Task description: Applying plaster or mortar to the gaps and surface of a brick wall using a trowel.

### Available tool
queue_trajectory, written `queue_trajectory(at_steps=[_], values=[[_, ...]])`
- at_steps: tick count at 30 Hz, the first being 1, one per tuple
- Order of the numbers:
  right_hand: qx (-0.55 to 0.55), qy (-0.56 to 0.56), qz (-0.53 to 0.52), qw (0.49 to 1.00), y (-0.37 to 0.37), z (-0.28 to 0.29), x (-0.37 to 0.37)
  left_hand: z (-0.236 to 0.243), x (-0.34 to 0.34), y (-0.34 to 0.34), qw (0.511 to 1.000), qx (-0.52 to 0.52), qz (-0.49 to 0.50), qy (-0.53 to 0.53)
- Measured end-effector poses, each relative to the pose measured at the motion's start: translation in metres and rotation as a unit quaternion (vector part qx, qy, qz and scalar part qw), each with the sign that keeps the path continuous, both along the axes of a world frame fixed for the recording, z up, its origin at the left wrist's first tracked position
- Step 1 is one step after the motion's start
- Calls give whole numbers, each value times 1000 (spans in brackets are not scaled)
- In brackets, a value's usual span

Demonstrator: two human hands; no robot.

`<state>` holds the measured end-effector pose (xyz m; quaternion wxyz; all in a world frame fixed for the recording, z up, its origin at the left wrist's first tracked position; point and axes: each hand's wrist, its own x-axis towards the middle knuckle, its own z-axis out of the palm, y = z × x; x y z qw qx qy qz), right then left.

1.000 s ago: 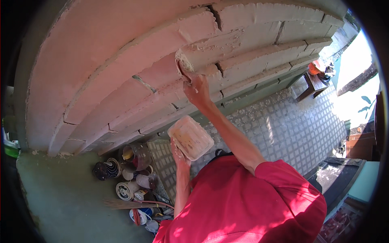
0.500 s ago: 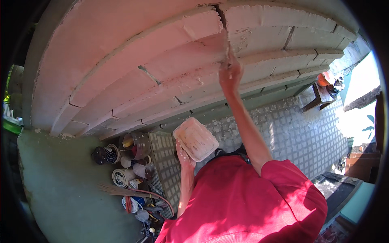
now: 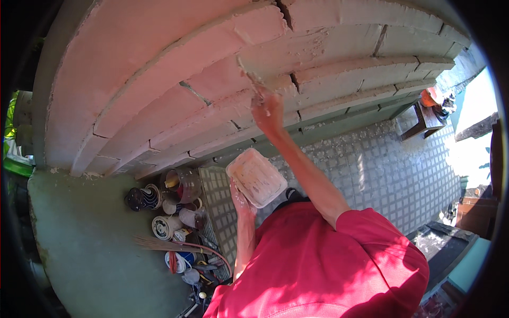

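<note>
My right hand [image 3: 268, 111] is raised to the wall, its fingers closed round a putty knife [image 3: 248, 72]. The narrow, paste-smeared blade points up and left over a pinkish, recessed panel between two raised bands of the wall [image 3: 222, 77]. Whether the blade touches the surface is hard to tell. Lower down, my left hand [image 3: 241, 199] grips the near left side of a pale rectangular plastic tub [image 3: 258, 177], held tilted before my body. Whitish paste streaks its inside. Dark gaps cut the wall's bands, one wide crack [image 3: 284, 14] standing above my right hand.
On the left, several buckets and pots [image 3: 166, 227], a broom [image 3: 164, 244] and a hose crowd against a green wall [image 3: 101, 238]. Grey patterned tiles [image 3: 371, 164] cover the floor. A small wooden table [image 3: 422, 122] stands at the far right, with a dark-topped piece [image 3: 440, 244] nearer.
My right hand has swung left and slightly down with the putty knife, away from the wide crack. My left hand and the tub have stayed almost in place.
</note>
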<state>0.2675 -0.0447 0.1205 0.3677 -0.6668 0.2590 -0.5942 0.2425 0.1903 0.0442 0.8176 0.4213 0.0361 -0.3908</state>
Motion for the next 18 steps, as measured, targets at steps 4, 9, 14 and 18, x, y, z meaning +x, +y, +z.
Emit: queue_trajectory(at_steps=[4, 9, 14, 18], values=[[240, -98, 20, 966, -61, -26, -58, -18, 3, 1, 1000, 5, -7, 15], [-41, -70, -280, 957, -123, 7, -61, -24, -5, 11, 1000, -3, -10, 9], [43, 129, -216, 967, -93, 13, -29, -22, -4, -4, 1000, -7, -21, 16], [-68, 154, -165, 972, -39, -18, -14, -11, -1, -10, 999, 0, -29, 23]])
